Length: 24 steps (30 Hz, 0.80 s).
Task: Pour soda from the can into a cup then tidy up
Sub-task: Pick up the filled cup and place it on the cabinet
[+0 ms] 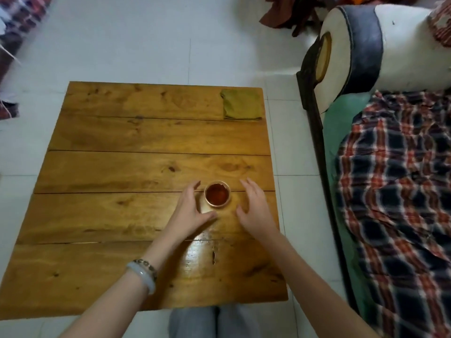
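A small clear cup (218,194) holding dark reddish-brown soda stands on the wooden table (122,167), right of the middle. My left hand (189,211) lies just left of the cup with fingers relaxed and thumb stretched under it, a small gap between hand and cup. My right hand (253,208) hovers just right of the cup, fingers straight and spread, holding nothing. No can is in view.
A folded olive-green cloth (241,104) lies at the table's far right corner. A bed with a plaid blanket (395,179) and a bolster pillow (366,50) runs along the right. White tiled floor (146,45) surrounds the table; my knees are below its near edge.
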### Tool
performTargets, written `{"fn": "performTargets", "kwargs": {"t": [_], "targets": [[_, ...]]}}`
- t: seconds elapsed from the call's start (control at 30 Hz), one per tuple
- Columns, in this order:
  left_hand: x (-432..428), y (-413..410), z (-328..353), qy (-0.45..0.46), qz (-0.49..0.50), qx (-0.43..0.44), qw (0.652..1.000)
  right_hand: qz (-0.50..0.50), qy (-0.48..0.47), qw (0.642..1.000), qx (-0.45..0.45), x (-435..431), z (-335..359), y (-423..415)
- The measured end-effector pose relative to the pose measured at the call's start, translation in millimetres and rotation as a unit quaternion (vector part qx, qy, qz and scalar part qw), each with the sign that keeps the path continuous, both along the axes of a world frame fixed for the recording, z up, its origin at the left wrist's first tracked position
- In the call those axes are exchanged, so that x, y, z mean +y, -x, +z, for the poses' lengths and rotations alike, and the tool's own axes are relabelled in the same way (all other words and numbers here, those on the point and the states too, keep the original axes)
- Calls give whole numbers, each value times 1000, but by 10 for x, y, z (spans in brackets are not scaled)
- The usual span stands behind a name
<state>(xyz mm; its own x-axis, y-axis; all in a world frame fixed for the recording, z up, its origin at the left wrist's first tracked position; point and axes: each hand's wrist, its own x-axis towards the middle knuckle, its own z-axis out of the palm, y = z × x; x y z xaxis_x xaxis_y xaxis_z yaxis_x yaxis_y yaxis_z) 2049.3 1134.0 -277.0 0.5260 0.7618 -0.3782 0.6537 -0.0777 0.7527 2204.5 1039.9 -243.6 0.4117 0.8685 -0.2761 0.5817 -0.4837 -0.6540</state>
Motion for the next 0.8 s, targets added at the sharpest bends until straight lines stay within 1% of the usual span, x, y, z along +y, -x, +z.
{"fn": "performTargets", "kwargs": {"t": [0.07, 0.17, 0.23, 0.33, 0.43, 0.6, 0.7, 0.8], "targets": [[29, -79, -219, 23, 22, -22, 999, -19, 10, 999, 44, 62, -224, 5], [43, -155, -468, 26, 38, -34, 998, -25, 20, 996, 85, 117, -451, 5], [33, -188, -570, 25, 50, -47, 997, -30, 27, 993, 111, 133, -517, 3], [1, -229, -608, 27, 70, -61, 995, -41, 10, 986, 160, 131, -549, 14], [-14, -254, -582, 31, 90, -66, 993, -40, 10, 982, 182, 121, -542, 19], [-48, -264, -455, 37, 92, -76, 992, -44, 13, 974, 220, 118, -389, 28], [-85, -217, -279, 46, 103, -87, 990, -46, 9, 970, 240, 100, -172, 55], [-125, -125, 35, 46, 119, -98, 987, -27, 10, 971, 238, 82, 105, 104]]}}
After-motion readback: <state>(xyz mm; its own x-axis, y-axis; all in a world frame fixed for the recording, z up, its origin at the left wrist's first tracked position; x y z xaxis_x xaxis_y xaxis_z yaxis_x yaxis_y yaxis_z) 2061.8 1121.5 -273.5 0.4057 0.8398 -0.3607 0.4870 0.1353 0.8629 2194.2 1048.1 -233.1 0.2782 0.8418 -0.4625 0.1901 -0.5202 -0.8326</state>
